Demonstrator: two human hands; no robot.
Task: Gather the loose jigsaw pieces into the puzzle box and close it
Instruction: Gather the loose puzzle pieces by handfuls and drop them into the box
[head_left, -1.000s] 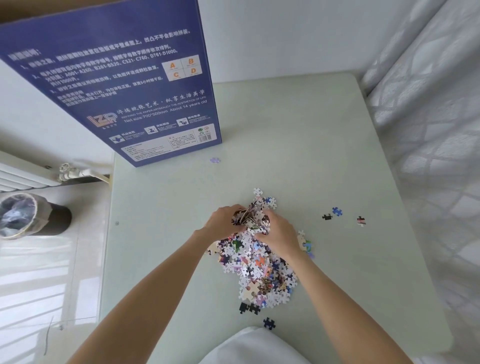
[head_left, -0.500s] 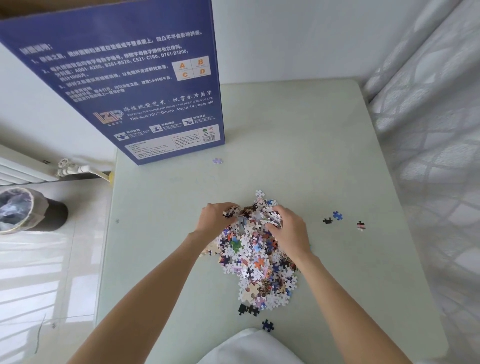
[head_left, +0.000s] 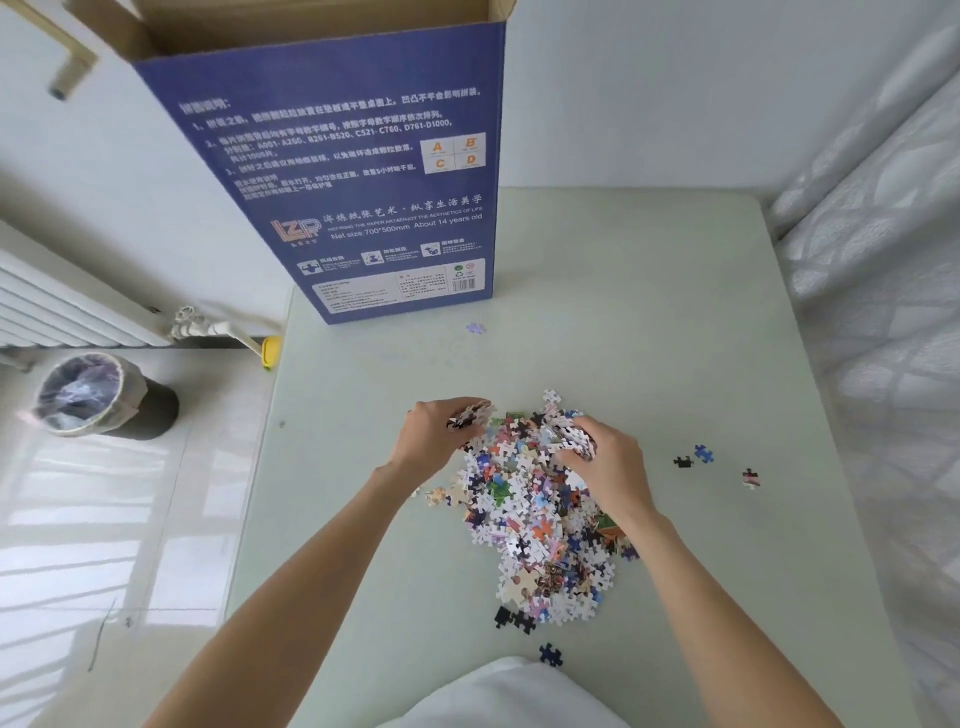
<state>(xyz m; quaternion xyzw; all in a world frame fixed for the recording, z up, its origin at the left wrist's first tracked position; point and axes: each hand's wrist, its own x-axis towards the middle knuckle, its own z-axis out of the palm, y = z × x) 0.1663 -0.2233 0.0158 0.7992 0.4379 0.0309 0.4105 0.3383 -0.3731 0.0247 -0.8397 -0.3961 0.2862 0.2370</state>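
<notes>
A heap of colourful jigsaw pieces (head_left: 530, 499) lies in the middle of the pale green table (head_left: 649, 322). My left hand (head_left: 434, 436) sits at the heap's upper left edge, fingers curled round a clump of pieces. My right hand (head_left: 605, 467) is at the upper right edge, also curled round a clump. The tall blue puzzle box (head_left: 358, 171) stands upright at the table's far left, its top flaps open. Stray pieces lie apart: a lilac piece (head_left: 474, 328) near the box, a black piece (head_left: 682, 461), a blue piece (head_left: 703, 453) and a dark striped piece (head_left: 750, 478) to the right.
Two joined black pieces (head_left: 513, 618) and a dark blue piece (head_left: 550, 654) lie near the front edge. A lined waste bin (head_left: 88, 395) stands on the floor left of the table, below a radiator (head_left: 57, 306). A patterned white curtain (head_left: 883, 291) hangs along the right.
My hands were pressed together over the heap's top; they have spread apart, each taking a clump of pieces. The view tilted up, showing the box's open top.
</notes>
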